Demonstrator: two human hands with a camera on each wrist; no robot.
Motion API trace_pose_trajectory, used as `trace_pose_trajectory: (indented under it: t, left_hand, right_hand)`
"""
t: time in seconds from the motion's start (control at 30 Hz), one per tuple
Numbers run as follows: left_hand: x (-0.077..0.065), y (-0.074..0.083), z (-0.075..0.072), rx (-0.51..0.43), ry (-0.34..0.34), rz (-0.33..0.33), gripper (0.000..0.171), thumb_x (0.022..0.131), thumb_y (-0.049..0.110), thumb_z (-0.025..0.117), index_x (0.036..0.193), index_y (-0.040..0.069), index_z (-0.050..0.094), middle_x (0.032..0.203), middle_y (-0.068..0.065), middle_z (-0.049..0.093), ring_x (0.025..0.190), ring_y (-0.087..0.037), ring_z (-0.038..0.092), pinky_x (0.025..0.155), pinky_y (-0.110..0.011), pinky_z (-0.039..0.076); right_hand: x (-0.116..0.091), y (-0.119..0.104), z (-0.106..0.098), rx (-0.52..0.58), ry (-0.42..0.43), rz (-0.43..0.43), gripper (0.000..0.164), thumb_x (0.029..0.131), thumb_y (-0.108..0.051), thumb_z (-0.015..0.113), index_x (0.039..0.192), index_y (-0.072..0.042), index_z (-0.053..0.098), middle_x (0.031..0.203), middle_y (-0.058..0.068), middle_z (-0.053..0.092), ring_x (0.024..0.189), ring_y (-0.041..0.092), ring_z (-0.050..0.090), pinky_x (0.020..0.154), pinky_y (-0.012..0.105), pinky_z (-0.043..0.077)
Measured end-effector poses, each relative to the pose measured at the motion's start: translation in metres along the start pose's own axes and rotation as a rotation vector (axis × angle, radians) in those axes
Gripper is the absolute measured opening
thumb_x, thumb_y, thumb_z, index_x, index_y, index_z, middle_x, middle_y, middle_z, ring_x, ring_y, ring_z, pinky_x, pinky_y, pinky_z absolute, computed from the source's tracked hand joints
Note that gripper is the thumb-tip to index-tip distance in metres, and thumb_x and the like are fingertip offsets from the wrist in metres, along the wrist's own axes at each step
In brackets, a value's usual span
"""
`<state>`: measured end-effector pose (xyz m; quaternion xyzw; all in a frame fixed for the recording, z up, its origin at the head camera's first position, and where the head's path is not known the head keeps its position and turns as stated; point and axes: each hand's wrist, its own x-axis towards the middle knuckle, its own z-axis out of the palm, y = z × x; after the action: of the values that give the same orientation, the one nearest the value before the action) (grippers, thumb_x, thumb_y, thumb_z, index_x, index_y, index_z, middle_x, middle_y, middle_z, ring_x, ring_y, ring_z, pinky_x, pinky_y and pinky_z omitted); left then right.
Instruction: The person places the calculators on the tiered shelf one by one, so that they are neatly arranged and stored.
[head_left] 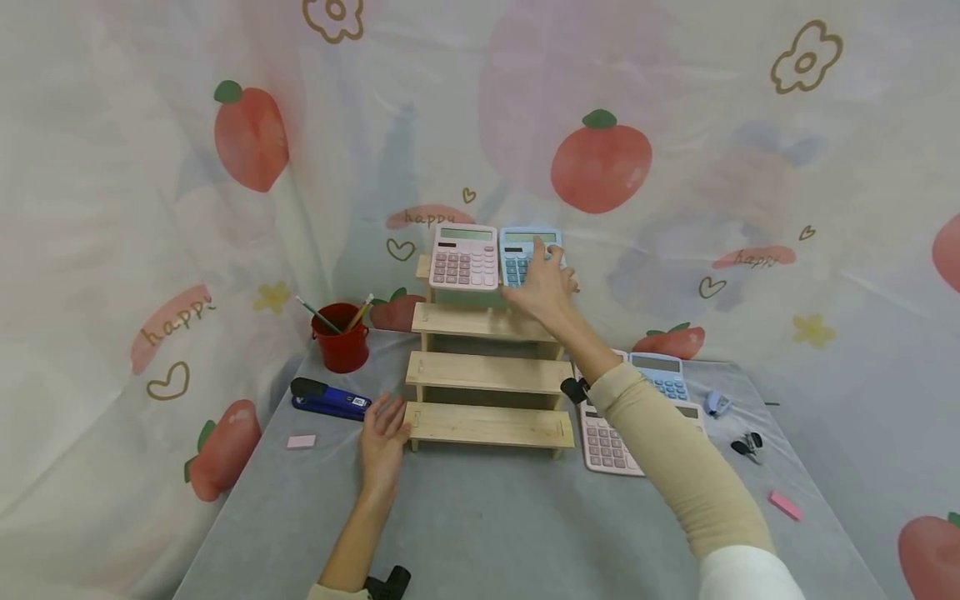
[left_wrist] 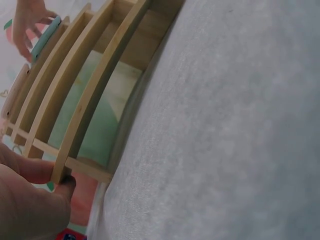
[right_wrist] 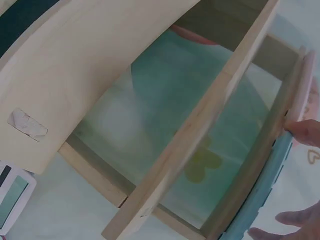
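Observation:
A wooden tiered rack (head_left: 491, 372) stands on the table. On its top tier, a pink calculator (head_left: 465, 257) leans back beside a blue calculator (head_left: 517, 265). My right hand (head_left: 543, 287) reaches across the blue one and holds it, with the thumb at its lower left edge and the fingers over its face and right side. In the right wrist view, that calculator (right_wrist: 267, 187) appears edge-on below the thumb. At the lowest tier's left end, my left hand (head_left: 384, 442) pinches the board (left_wrist: 82, 117) between thumb and fingers.
Left of the rack are a red bucket (head_left: 343, 348) with pencils, a blue stapler (head_left: 330, 400) and a pale eraser (head_left: 302, 442). More calculators (head_left: 611, 446) lie at the right, partly behind my right arm, near binder clips (head_left: 747, 447) and a pink eraser (head_left: 785, 505).

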<state>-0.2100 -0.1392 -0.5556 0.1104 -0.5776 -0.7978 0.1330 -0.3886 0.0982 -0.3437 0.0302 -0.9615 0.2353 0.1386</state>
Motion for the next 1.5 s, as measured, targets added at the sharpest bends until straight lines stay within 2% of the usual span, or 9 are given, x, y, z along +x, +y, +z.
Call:
trace_pose_trajectory:
  t: [0.17, 0.33, 0.47, 0.6, 0.87, 1.0, 1.2, 1.3, 1.5]
  left_hand:
    - [-0.001, -0.001, 0.003, -0.008, -0.010, 0.004, 0.067, 0.097, -0.017, 0.056, 0.157, 0.001, 0.034, 0.155, -0.027, 0.046, 0.147, -0.037, 0.044, 0.098, -0.019, 0.051]
    - [0.000, -0.003, 0.002, -0.012, -0.011, 0.005, 0.066, 0.097, -0.019, 0.055, 0.156, 0.001, 0.035, 0.155, -0.027, 0.046, 0.147, -0.036, 0.044, 0.094, -0.015, 0.051]
    - [0.000, -0.003, 0.001, -0.012, -0.009, 0.009, 0.065, 0.097, -0.019, 0.054, 0.156, 0.001, 0.035, 0.156, -0.028, 0.045, 0.147, -0.037, 0.043, 0.093, -0.014, 0.051]
    - [0.001, -0.001, 0.000, -0.002, -0.007, 0.016, 0.065, 0.097, -0.019, 0.054, 0.156, 0.001, 0.035, 0.155, -0.027, 0.046, 0.147, -0.036, 0.043, 0.093, -0.014, 0.051]
    - [0.001, -0.001, -0.001, 0.005, -0.009, 0.007, 0.065, 0.097, -0.019, 0.054, 0.156, 0.001, 0.036, 0.156, -0.026, 0.046, 0.148, -0.034, 0.043, 0.093, -0.012, 0.050]
    - [0.001, -0.003, 0.000, 0.013, -0.023, -0.002, 0.065, 0.097, -0.018, 0.055, 0.156, 0.003, 0.036, 0.156, -0.024, 0.046, 0.148, -0.032, 0.043, 0.095, -0.013, 0.050]
    - [0.004, 0.001, -0.005, 0.028, -0.022, -0.020, 0.066, 0.098, -0.015, 0.056, 0.158, 0.006, 0.036, 0.156, -0.021, 0.047, 0.147, -0.029, 0.045, 0.098, -0.015, 0.050]
    - [0.003, 0.000, -0.005, 0.027, -0.026, -0.032, 0.067, 0.099, -0.014, 0.056, 0.158, 0.006, 0.035, 0.156, -0.020, 0.046, 0.147, -0.029, 0.044, 0.098, -0.015, 0.050]
    - [0.002, 0.000, -0.003, 0.012, -0.036, -0.030, 0.067, 0.098, -0.016, 0.055, 0.158, 0.004, 0.034, 0.158, -0.023, 0.044, 0.148, -0.031, 0.043, 0.093, -0.011, 0.050]
  right_hand:
    - [-0.003, 0.006, 0.000, 0.000, 0.016, 0.004, 0.113, 0.083, -0.056, 0.080, 0.166, -0.012, 0.018, 0.168, 0.027, 0.014, 0.130, 0.067, 0.042, 0.106, 0.075, 0.036]
    - [-0.017, 0.016, -0.010, 0.072, 0.068, -0.023, 0.111, 0.082, -0.056, 0.082, 0.165, -0.014, 0.022, 0.171, 0.022, 0.010, 0.142, 0.056, 0.037, 0.110, 0.068, 0.040]
    - [-0.042, 0.029, -0.026, 0.117, 0.096, -0.071, 0.100, 0.086, -0.053, 0.080, 0.163, -0.014, 0.029, 0.172, 0.018, 0.013, 0.144, 0.050, 0.038, 0.110, 0.066, 0.042]
    - [-0.074, 0.051, -0.040, 0.128, 0.098, -0.106, 0.092, 0.088, -0.048, 0.079, 0.161, -0.012, 0.035, 0.171, 0.017, 0.016, 0.141, 0.051, 0.044, 0.104, 0.068, 0.045]
    - [-0.143, 0.131, -0.043, 0.065, 0.069, -0.114, 0.086, 0.090, -0.041, 0.080, 0.156, -0.005, 0.040, 0.166, 0.024, 0.026, 0.138, 0.053, 0.043, 0.102, 0.073, 0.043]
    - [-0.179, 0.178, -0.040, 0.007, 0.032, -0.071, 0.087, 0.089, -0.037, 0.082, 0.155, 0.001, 0.040, 0.162, 0.029, 0.029, 0.133, 0.056, 0.046, 0.097, 0.073, 0.046]
    - [-0.209, 0.242, -0.028, -0.080, -0.068, -0.006, 0.091, 0.083, -0.031, 0.087, 0.151, 0.007, 0.039, 0.155, 0.037, 0.030, 0.131, 0.061, 0.044, 0.098, 0.075, 0.044]
    - [-0.224, 0.270, -0.023, -0.097, -0.133, 0.020, 0.100, 0.077, -0.031, 0.092, 0.150, 0.010, 0.038, 0.151, 0.042, 0.030, 0.128, 0.064, 0.044, 0.097, 0.076, 0.043]
    - [-0.243, 0.306, -0.013, -0.129, -0.150, -0.005, 0.109, 0.069, -0.031, 0.097, 0.149, 0.014, 0.037, 0.146, 0.047, 0.033, 0.126, 0.066, 0.042, 0.100, 0.077, 0.040]
